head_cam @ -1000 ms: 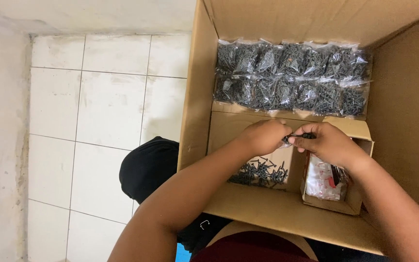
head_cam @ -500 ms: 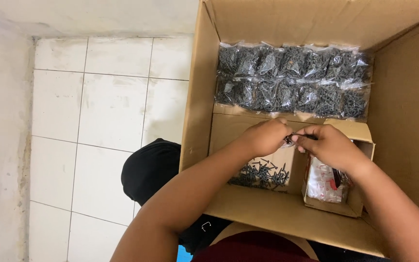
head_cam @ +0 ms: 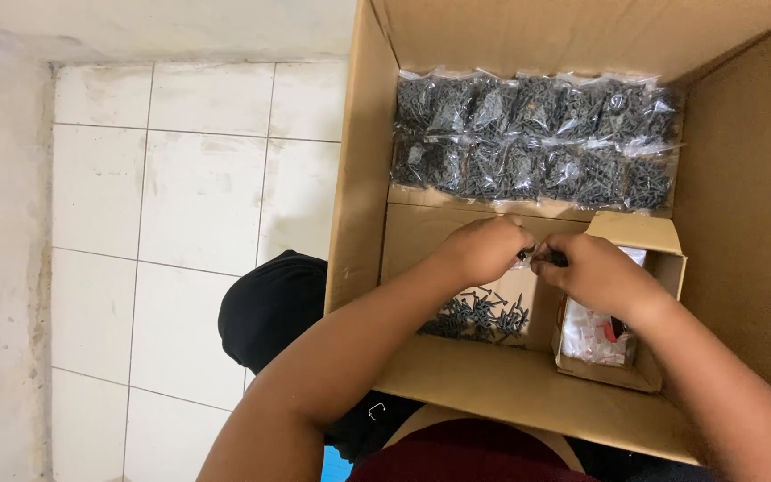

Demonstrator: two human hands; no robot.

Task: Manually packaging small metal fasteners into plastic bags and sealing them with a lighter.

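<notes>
The big box [head_cam: 582, 36] was matt brown cardboard; the bags [head_cam: 533, 138] were glossy clear plastic; the loose screws [head_cam: 479, 317] looked dark metal; floor tiles [head_cam: 189, 196] were smooth.

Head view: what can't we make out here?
- Item pinched between left hand and right hand: too small, covered by fingers.
- Screws pile: partly hidden under the left hand.
- Small box contents: mostly blocked by the right hand.
- Big box: cut off by right and top edges.
</notes>
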